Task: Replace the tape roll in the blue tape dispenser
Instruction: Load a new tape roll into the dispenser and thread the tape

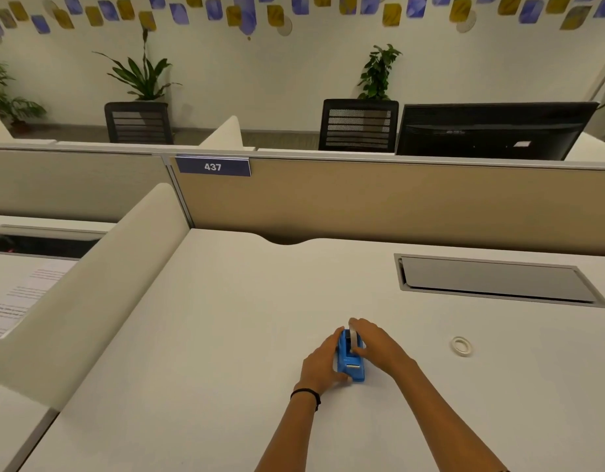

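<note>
An open-plan office. A white desk sits inside low fabric partitions, one carrying a numbered plate (it reads 437). Beyond the far edge stand mesh office chairs, a black monitor and potted plants.

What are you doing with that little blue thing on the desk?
A person is working on a blue tape dispenser sitting on a white desk. The left hand steadies its side, while the right hand grips the tape roll sitting in the top of it. Another tape roll lies flat on the desk off to the right, untouched. Which roll is new I cannot tell.
</note>
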Tool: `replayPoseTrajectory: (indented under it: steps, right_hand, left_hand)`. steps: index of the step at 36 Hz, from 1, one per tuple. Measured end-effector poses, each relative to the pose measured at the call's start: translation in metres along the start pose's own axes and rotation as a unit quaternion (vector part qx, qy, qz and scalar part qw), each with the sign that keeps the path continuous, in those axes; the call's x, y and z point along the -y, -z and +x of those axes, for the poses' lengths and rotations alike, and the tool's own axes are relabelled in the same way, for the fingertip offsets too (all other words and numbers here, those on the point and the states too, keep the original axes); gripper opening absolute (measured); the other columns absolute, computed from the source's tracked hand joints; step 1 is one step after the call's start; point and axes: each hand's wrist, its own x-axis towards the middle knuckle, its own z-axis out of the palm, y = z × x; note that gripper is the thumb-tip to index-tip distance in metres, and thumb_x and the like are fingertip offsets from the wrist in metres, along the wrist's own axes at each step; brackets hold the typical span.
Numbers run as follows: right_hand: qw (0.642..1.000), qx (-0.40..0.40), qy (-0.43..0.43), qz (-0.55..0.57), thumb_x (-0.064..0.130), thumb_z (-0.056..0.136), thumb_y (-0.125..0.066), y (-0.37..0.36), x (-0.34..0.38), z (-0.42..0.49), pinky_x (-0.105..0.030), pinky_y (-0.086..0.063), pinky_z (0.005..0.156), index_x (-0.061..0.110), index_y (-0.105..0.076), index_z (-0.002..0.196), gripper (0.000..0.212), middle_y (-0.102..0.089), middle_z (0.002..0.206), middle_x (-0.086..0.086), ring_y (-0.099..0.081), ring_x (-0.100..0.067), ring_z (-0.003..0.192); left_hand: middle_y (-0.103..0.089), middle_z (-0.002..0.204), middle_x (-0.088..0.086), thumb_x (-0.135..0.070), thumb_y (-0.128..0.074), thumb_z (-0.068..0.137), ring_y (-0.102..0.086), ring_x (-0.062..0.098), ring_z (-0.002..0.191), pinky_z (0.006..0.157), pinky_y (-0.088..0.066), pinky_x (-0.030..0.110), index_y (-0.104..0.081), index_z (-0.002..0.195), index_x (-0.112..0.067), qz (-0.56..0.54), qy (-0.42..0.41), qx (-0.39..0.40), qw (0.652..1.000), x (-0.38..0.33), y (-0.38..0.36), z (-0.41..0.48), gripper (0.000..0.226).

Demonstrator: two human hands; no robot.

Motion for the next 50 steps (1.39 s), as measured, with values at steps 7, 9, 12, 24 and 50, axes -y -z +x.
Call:
replayPoseTrajectory:
  steps: [7,9,12,24,50]
  right_hand:
    - [0.995,-0.062,0.042,0.061,0.018,0.091,-0.055,0.020,0.006,0.004,-0.028,-0.051,0.081,0.008,-0.034,0.129,0.044,-0.063,0.106,-0.014,-0.062,-0.023,0.092]
    - [0.996,-0.042,0.043,0.065,0.017,0.089,-0.058,0.022,0.009,0.007,-0.027,-0.051,0.081,0.010,-0.037,0.125,0.042,-0.063,0.107,-0.014,-0.063,-0.025,0.094]
    - [0.994,-0.032,0.040,0.093,0.017,0.084,-0.064,0.019,0.010,0.007,-0.024,-0.051,0.079,0.011,-0.046,0.114,0.036,-0.063,0.108,-0.013,-0.063,-0.025,0.096]
    - [0.988,-0.022,0.006,0.153,0.013,0.071,-0.078,0.014,-0.001,-0.002,-0.010,-0.046,0.064,0.023,-0.053,0.116,0.053,-0.057,0.115,-0.005,-0.057,-0.012,0.085]
    - [0.948,-0.099,-0.087,0.291,0.005,0.088,-0.056,0.014,0.006,-0.015,-0.035,-0.048,0.094,0.005,-0.055,0.119,0.031,-0.061,0.120,-0.016,-0.058,-0.028,0.107]
  left_hand:
    - [-0.033,0.151,-0.002,-0.029,-0.076,0.074,-0.039,0.020,0.133,0.109,-0.034,0.034,-0.010,0.146,-0.028,0.017,0.005,0.020,1.000,0.000,0.001,0.003,0.098]
    - [-0.034,0.150,-0.002,-0.028,-0.076,0.073,-0.039,0.020,0.133,0.109,-0.035,0.034,-0.010,0.146,-0.028,0.016,0.003,0.020,1.000,0.000,0.001,0.003,0.099]
    - [-0.034,0.150,0.000,-0.022,-0.075,0.076,-0.038,0.021,0.134,0.109,-0.035,0.035,-0.009,0.146,-0.026,-0.010,-0.004,0.044,0.999,0.000,0.006,0.004,0.096]
    - [-0.053,0.134,0.001,-0.023,-0.044,0.097,-0.049,0.017,0.123,0.105,-0.039,0.033,-0.045,0.133,-0.019,-0.297,0.004,-0.075,0.952,-0.014,0.035,-0.006,0.036]
    - [-0.064,0.085,-0.012,-0.015,-0.069,0.082,-0.063,0.008,0.076,0.067,-0.050,0.006,-0.063,0.091,-0.021,-0.297,-0.060,-0.184,0.935,-0.027,0.010,-0.008,0.013]
